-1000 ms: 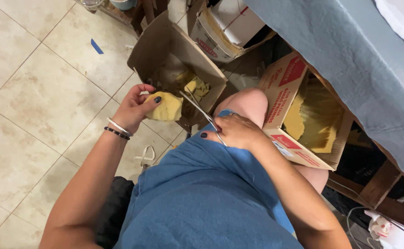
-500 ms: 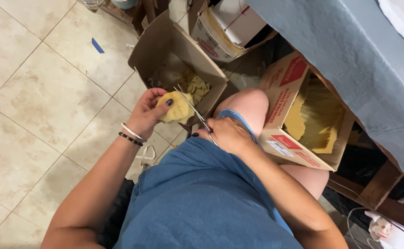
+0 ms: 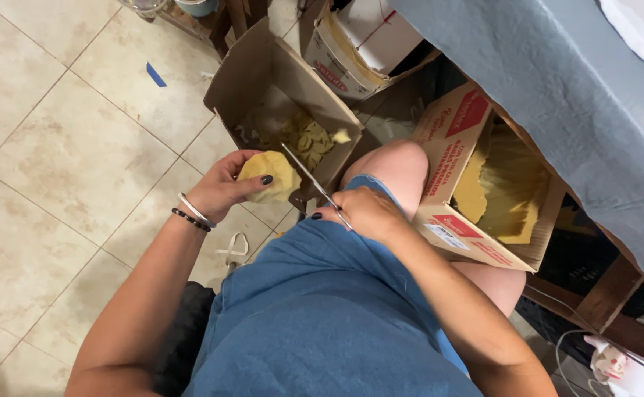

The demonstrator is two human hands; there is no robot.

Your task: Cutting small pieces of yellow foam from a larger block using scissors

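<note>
My left hand (image 3: pixel 225 188) holds a round yellow piece of flat material (image 3: pixel 269 175) over the edge of an open cardboard box (image 3: pixel 244 81). My right hand (image 3: pixel 362 213) grips a pair of scissors (image 3: pixel 308 176), whose blades point up and left to the yellow piece. A small yellow offcut (image 3: pixel 341 136) is in the air over the box, which holds several yellow scraps (image 3: pixel 303 140). I sit in a blue dress, one bare knee (image 3: pixel 395 165) between the two boxes.
A second open box (image 3: pixel 454 228) with yellow sheets (image 3: pixel 506 191) stands right of my knee. A third carton (image 3: pixel 351 51) sits behind. A grey cloth (image 3: pixel 557 88) drapes a table at right. Tiled floor (image 3: pixel 64 147) spreads left, with blue tape (image 3: pixel 155 74).
My left hand has turned the yellow piece and shifted it slightly. The scissors have cut along it, and a small offcut has dropped toward the box.
</note>
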